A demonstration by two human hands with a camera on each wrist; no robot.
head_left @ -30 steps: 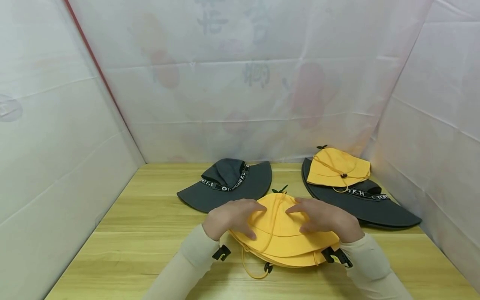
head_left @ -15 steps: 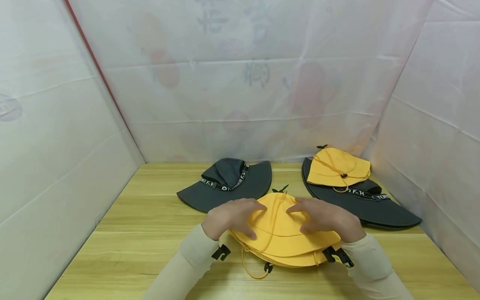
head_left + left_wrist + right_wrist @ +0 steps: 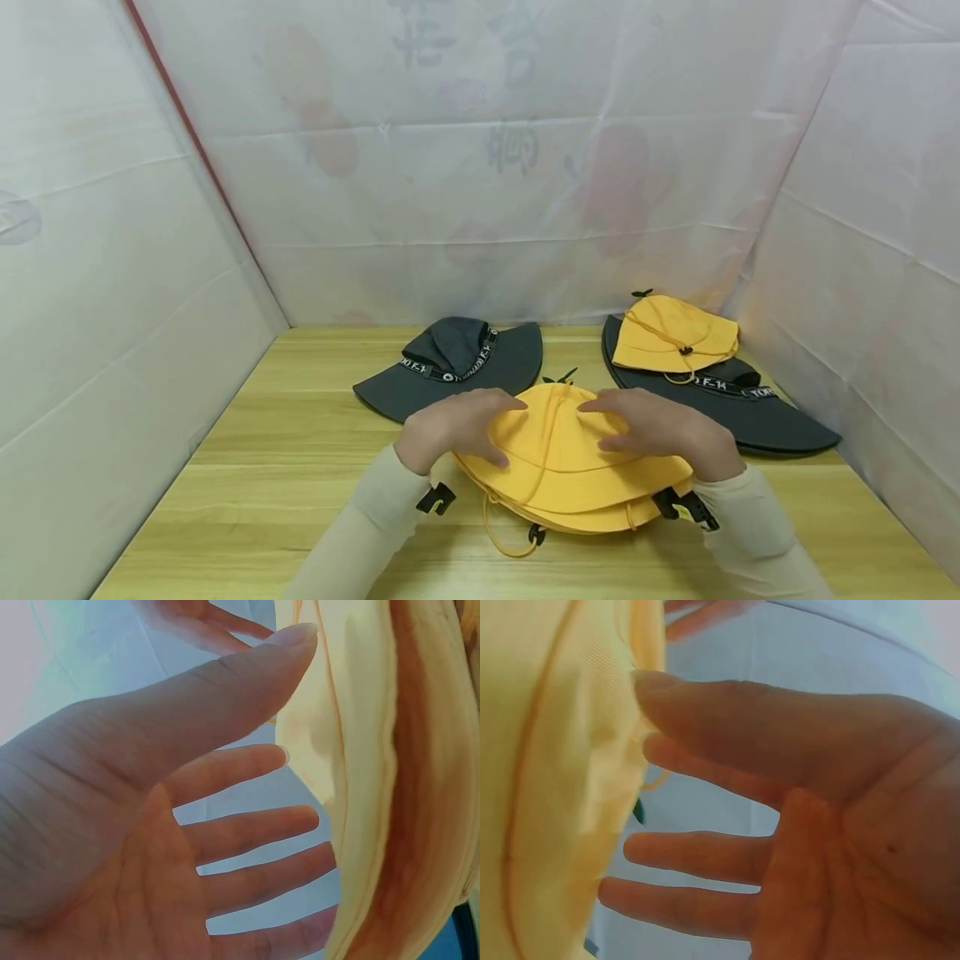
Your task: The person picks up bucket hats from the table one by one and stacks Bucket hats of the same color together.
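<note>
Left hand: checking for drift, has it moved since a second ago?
Yes. The left hand slid slightly left, toward the grey hat brim.

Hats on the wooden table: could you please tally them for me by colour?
Yellow hats: 2, one under both hands and one lying on the right dark grey hat.
Dark grey hats: 2, one behind the hands and one at right.
Total: 4 hats.

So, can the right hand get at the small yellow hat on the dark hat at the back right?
Probably yes: the right hand lies nearest the small yellow hat, with nothing standing between.
</note>
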